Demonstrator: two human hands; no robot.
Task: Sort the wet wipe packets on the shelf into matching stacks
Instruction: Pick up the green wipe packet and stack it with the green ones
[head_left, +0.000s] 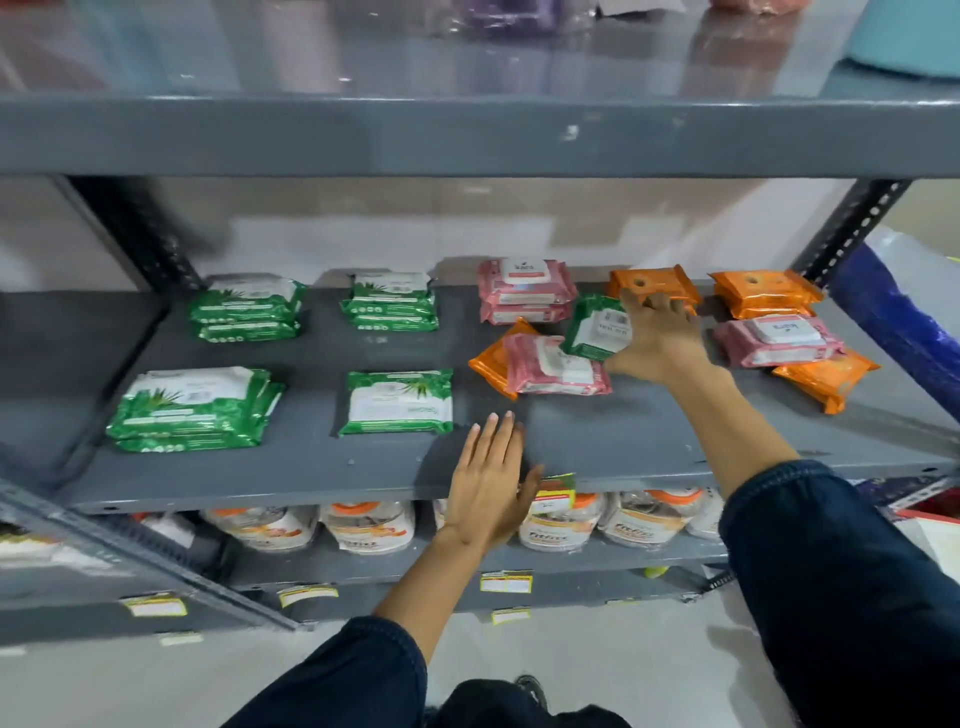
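On the grey shelf lie green, pink and orange wet wipe packets. Green stacks sit at back left, back middle and front left, with a single green packet beside that. My right hand grips a tilted green packet by its right edge, among pink and orange ones. A pink stack stands behind it. A pink packet lies on an orange one. Orange stacks sit at back right. My left hand rests flat, fingers spread, at the shelf's front edge.
At the right, another pink packet lies partly over an orange packet. A lower shelf holds white and orange pouches. The shelf above overhangs closely. Slotted metal uprights stand at the back corners. A blue bag leans at the far right.
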